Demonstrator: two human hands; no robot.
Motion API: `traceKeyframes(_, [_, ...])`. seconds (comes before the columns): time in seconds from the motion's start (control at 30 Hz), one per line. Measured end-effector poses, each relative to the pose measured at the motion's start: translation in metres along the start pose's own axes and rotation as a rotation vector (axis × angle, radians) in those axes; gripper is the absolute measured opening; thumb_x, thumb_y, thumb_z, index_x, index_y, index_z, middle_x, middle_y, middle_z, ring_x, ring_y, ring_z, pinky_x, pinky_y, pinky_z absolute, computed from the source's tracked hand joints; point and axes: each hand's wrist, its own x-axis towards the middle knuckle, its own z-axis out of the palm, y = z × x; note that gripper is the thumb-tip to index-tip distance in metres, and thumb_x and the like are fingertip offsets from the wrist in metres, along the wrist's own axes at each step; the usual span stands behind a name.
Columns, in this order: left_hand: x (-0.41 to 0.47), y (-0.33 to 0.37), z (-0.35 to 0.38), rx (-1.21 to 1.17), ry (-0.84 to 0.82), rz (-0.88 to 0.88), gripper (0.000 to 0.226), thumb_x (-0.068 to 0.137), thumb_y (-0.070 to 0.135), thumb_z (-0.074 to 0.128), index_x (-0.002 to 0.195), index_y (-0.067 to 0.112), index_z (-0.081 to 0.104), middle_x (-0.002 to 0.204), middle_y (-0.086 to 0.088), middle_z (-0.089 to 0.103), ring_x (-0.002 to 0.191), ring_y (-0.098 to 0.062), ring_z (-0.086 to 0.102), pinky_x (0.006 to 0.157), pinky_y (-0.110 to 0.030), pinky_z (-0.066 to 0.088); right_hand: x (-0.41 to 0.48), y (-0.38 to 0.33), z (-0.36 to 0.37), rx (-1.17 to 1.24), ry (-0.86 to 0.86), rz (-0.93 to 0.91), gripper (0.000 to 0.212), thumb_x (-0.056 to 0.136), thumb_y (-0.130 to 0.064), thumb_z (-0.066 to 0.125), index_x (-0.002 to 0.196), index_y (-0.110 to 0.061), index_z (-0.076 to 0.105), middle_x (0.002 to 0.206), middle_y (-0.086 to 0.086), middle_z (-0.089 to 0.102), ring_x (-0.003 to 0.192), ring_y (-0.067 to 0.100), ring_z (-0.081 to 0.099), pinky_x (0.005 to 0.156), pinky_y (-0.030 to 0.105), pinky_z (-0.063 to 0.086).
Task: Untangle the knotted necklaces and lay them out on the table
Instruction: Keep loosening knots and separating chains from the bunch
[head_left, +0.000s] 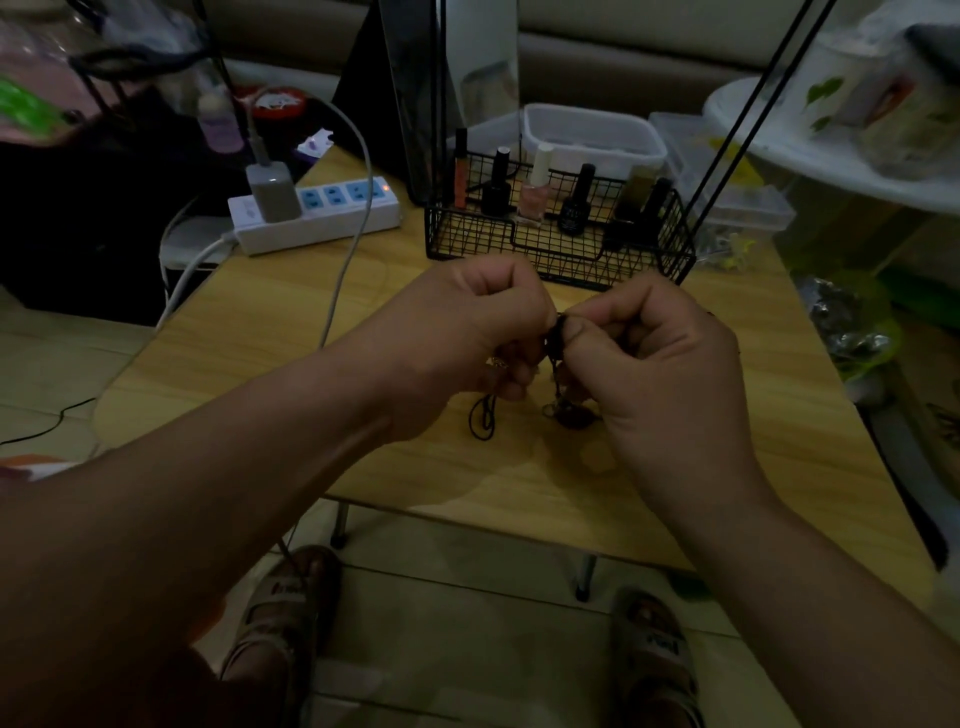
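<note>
Head view — necklaces (555, 340) between fingers (581, 328)

The room is dim, with the only glow a small orange indicator on a white power strip (317, 215). A low surface (249, 332) with a pale wood-grain top stands on thin metal legs (584, 579) over a floor of light tiles (457, 551). Behind it runs a brown upholstered sofa (639, 57). The power strip lies at the surface's far left corner, with a grey charger (272, 192) plugged in and a white cable (358, 171) trailing across the wood. A black wire basket (649, 260) of nail polish bottles stands at the far edge, with a white plastic tub (592, 130) just behind it. A white round tabletop (810, 156) sits to the right.
</note>
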Motion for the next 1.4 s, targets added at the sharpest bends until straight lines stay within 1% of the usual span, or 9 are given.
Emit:
traceKeyframes(0.17, [0.0,-0.006,-0.007,0.443,0.052,0.218,0.009,0.089,0.013,0.069,0.082,0.008,0.066,0.069,-0.007,0.065,0.06,-0.009,0.057,0.054,-0.024,0.049,0.007,0.006,-0.016,-0.438,-0.164,-0.167,0.006,0.094,-0.019,0.072,0.096,-0.024,0.072,0.077,-0.013,0.069,0.071,0.005,0.067,0.057,0.016,0.051])
traceKeyframes(0.27, [-0.001,-0.009,-0.007,0.598,0.054,0.272,0.01,0.084,0.016,0.073,0.077,0.013,0.066,0.06,0.006,0.059,0.054,-0.001,0.049,0.049,-0.014,0.036,0.009,0.009,-0.018,-0.719,-0.255,-0.338,0.01,0.095,-0.028,0.066,0.103,-0.025,0.072,0.084,-0.012,0.069,0.073,0.006,0.064,0.063,0.035,0.056])
traceKeyframes(0.4, [0.0,-0.011,-0.007,0.672,0.097,0.292,0.011,0.08,0.019,0.073,0.074,0.014,0.065,0.058,0.011,0.056,0.055,-0.001,0.051,0.049,-0.013,0.036,0.012,0.005,-0.014,-0.855,-0.284,-0.434,0.008,0.093,-0.029,0.064,0.098,-0.024,0.069,0.082,-0.009,0.067,0.071,0.014,0.062,0.061,0.039,0.054])
traceKeyframes(0.83, [0.006,-0.004,-0.006,0.7,0.024,0.186,0.01,0.084,0.015,0.075,0.077,0.02,0.069,0.066,0.009,0.067,0.057,0.001,0.058,0.05,-0.012,0.043,0.014,0.01,-0.016,-0.694,-0.263,-0.299,0.01,0.087,-0.023,0.074,0.083,-0.024,0.065,0.067,-0.016,0.057,0.061,0.003,0.055,0.053,0.033,0.048])
traceKeyframes(0.93, [0.008,-0.002,-0.006,0.498,0.03,0.112,0.007,0.088,0.01,0.071,0.082,0.012,0.068,0.068,0.002,0.068,0.061,-0.008,0.062,0.058,-0.022,0.054,0.013,0.011,-0.014,-0.562,-0.179,-0.265,0.01,0.087,-0.018,0.074,0.083,-0.022,0.066,0.068,-0.013,0.062,0.061,0.006,0.061,0.052,0.033,0.051])
traceKeyframes(1.07, [0.007,0.001,-0.002,0.147,0.042,0.007,0.008,0.093,0.004,0.063,0.086,0.008,0.065,0.073,-0.007,0.062,0.065,-0.017,0.061,0.06,-0.029,0.055,0.008,0.007,-0.009,-0.279,-0.064,-0.196,0.012,0.087,-0.005,0.071,0.082,-0.014,0.065,0.069,-0.006,0.062,0.06,0.006,0.056,0.052,0.017,0.043])
traceKeyframes(1.13, [0.007,0.001,0.001,0.008,0.029,-0.031,0.011,0.093,0.005,0.061,0.083,0.011,0.063,0.071,-0.005,0.059,0.065,-0.016,0.059,0.058,-0.029,0.053,0.007,0.006,-0.003,-0.134,-0.013,-0.121,0.013,0.088,-0.002,0.071,0.082,-0.012,0.065,0.07,0.001,0.063,0.059,0.007,0.055,0.052,0.021,0.043])
traceKeyframes(1.27, [0.008,-0.003,0.001,-0.079,0.031,-0.059,0.011,0.093,0.006,0.06,0.084,0.01,0.061,0.067,-0.002,0.058,0.062,-0.015,0.057,0.056,-0.028,0.051,0.009,0.006,-0.006,0.01,-0.042,0.061,0.008,0.095,-0.009,0.07,0.089,-0.014,0.069,0.079,0.014,0.068,0.074,0.037,0.065,0.06,0.049,0.053])
traceKeyframes(1.4, [0.008,-0.003,-0.001,0.054,0.08,-0.025,0.005,0.091,0.002,0.063,0.088,0.006,0.065,0.066,-0.003,0.06,0.06,-0.015,0.059,0.056,-0.027,0.053,0.014,0.01,-0.018,-0.187,-0.123,0.032,0.013,0.094,-0.019,0.073,0.101,-0.029,0.069,0.089,-0.004,0.071,0.081,0.015,0.07,0.069,0.036,0.061])
